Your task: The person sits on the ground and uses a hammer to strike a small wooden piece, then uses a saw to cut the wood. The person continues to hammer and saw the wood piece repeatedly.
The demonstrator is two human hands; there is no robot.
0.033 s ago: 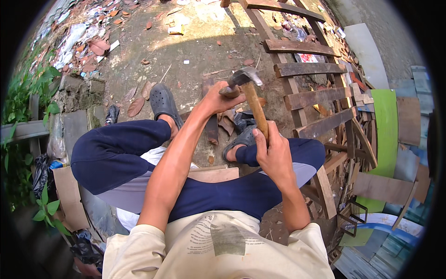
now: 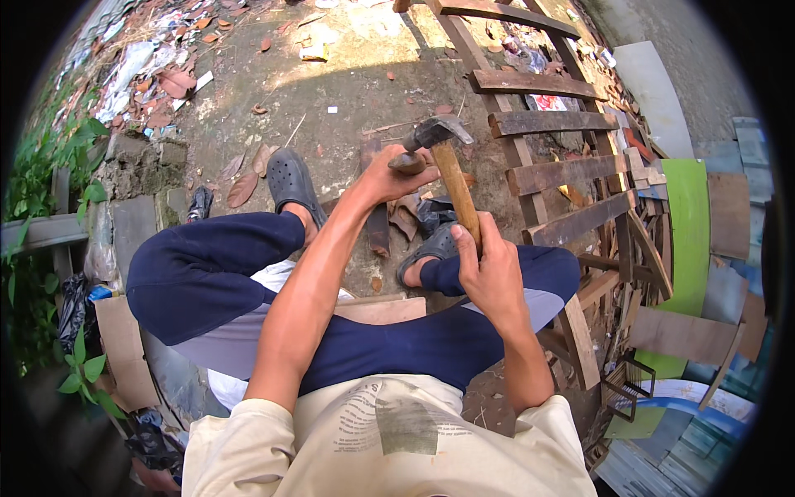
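Observation:
My right hand (image 2: pixel 494 273) is closed round the wooden handle of a claw hammer (image 2: pixel 458 186), thumb lying along it. The hammer stands up and away from me, its dark metal head at the far end beside my left hand (image 2: pixel 389 176). That hand is closed round a brown piece of wood (image 2: pixel 407 163), seen nearly end-on; the rest of it is hidden by the hand. The hammer head is right at the wood's end; whether they touch I cannot tell. Both hands are in front of my bent knees.
A slatted wooden frame (image 2: pixel 563 170) leans at the right, near a green board (image 2: pixel 686 248) and stacked panels. Dark clogs (image 2: pixel 291 180) are on my feet. Dry leaves and litter (image 2: pixel 137 70) cover the far left ground, with a broken block (image 2: pixel 137 161) and plants at the left.
The hammer head has tipped slightly, with a small shift of my right hand. My left hand and the wood have stayed in place.

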